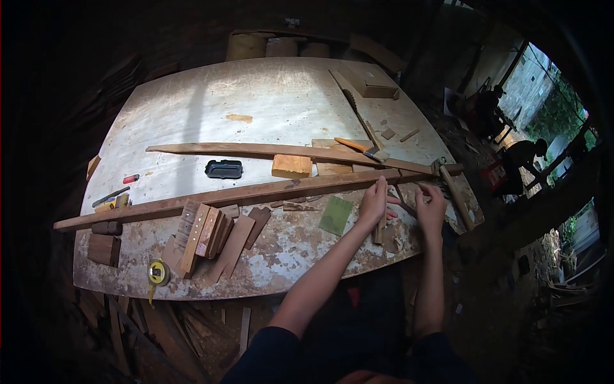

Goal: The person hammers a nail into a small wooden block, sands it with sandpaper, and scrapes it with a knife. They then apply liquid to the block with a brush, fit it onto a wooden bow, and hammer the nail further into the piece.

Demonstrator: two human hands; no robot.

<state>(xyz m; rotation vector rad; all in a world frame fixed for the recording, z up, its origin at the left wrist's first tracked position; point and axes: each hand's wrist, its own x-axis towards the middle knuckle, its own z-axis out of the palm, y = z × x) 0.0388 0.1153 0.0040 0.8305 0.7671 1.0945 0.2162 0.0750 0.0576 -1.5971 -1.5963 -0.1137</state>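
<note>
Left hand (pixel 373 203) upright, fingers close together, near the long brown wooden beam (pixel 256 192); right hand (pixel 430 208) curled, right of it — grips unclear. Flat green square sheet (pixel 336 216) left of both. Apparently close two-handed handling — calls for steady fingertips.

2 hands (pixel 374 203) near long beam (pixel 256 192).

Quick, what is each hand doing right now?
Left hand: fingers raised beside the long wooden beam; whether it grips anything can't be told.
Right hand: fingers bent near a thin dark strip; grip can't be told.
</note>
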